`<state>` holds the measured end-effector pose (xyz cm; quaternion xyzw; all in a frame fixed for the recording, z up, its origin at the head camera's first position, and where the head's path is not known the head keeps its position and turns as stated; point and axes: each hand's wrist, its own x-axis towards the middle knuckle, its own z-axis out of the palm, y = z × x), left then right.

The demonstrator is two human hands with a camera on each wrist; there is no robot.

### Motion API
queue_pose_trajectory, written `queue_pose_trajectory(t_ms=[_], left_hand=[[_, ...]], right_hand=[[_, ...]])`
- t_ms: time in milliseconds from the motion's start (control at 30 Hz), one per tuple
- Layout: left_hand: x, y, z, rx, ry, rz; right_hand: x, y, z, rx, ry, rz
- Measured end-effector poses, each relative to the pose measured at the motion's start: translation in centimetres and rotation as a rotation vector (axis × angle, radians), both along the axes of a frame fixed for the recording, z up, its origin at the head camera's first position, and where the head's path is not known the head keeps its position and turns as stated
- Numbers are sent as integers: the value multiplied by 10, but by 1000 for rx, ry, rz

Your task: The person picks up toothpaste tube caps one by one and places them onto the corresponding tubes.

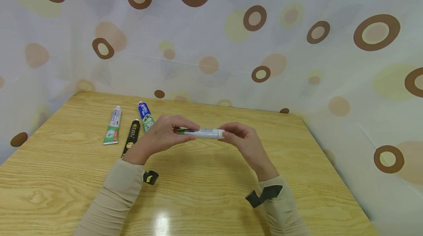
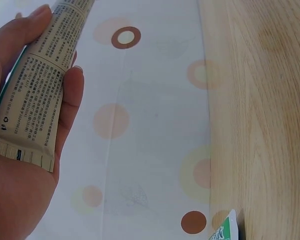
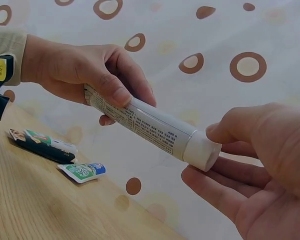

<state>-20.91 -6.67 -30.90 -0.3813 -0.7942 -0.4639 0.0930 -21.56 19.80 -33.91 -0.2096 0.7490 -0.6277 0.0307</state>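
A white toothpaste tube (image 1: 208,133) with a green end is held sideways above the table between both hands. The left hand (image 1: 166,133) grips its flat crimped end; in the left wrist view the printed back of the toothpaste tube (image 2: 37,85) lies along the palm and fingers. At the other end, the right hand (image 1: 246,142) pinches the white cap (image 3: 202,150) between thumb and fingertips. The cap sits on the tube, and no gap shows between them.
Left on the wooden table (image 1: 211,184) lie a white-and-green toothpaste tube (image 1: 113,126), a black tube (image 1: 132,137) and a blue-and-green tube (image 1: 146,115), partly behind the left hand. A patterned sheet (image 1: 211,37) hangs behind the table and along its right side.
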Motion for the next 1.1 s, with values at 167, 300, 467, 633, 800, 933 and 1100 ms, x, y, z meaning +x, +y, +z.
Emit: queue_pose_trajectory(t_ms=[167,300,467,633,800,933,1100], left_hand=[[0,0,0,4,12,-9],[0,1,0,4,12,-17],[0,1,-1,-8,22,-8],[-1,1,-1,-20,35,1],[-1,0,0,-18,29,2],[-1,0,0,-16,25,-2],[0,0,0,-7,-21,4]], right_hand=[[0,0,0,23,25,27],[0,0,-2,23,30,33],[0,-1,-1,27,17,25],[-1,-1,-2,23,3,16],[-1,-1,-2,26,-7,16],[0,-1,-1,52,3,6],[1,-1,0,59,26,7]])
